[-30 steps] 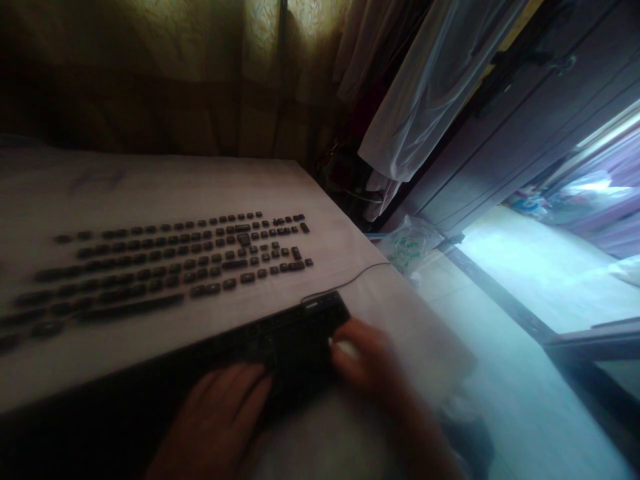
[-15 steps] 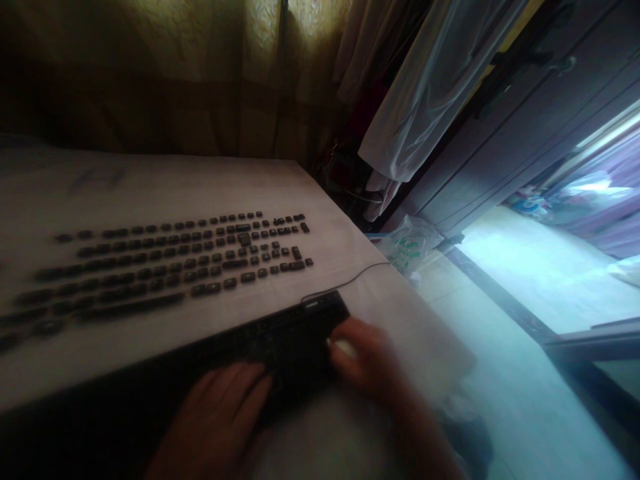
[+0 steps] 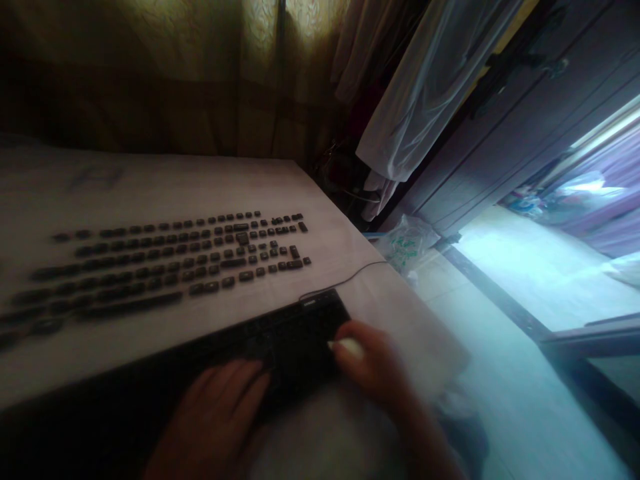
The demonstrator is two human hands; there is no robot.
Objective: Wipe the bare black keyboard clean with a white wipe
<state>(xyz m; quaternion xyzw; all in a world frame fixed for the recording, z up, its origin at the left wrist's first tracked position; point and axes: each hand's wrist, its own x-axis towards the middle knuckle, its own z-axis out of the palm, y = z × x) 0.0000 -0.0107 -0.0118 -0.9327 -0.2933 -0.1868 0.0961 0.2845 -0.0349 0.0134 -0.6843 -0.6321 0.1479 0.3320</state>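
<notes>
A black keyboard base (image 3: pixel 175 363), its keys removed, lies across the near part of the table. My left hand (image 3: pixel 215 413) rests flat on it with the fingers stretched out side by side. At the base's right end, my right hand (image 3: pixel 373 360) is closed around a small pale object (image 3: pixel 351 347); a narrow light tip pokes out towards the keyboard, and its kind is unclear. Beyond the base, the loose black keycaps (image 3: pixel 163 271) lie in several rows. A thin cable (image 3: pixel 345 277) runs from the base's back edge to the table's right side. The near area is blurred.
The pale table (image 3: pixel 210 183) ends at a right edge, with a tiled floor (image 3: pixel 505 273) below. A clear plastic bag (image 3: pixel 407 243) sits beside that edge. Patterned curtains (image 3: pixel 260 80) hang behind, and white cloth (image 3: pixel 415 113) hangs by a wardrobe (image 3: pixel 510 120).
My right hand has shifted slightly to the right over the keyboard base, still gripping the pale object. My left hand stays nearly in place. The whole view has moved a little.
</notes>
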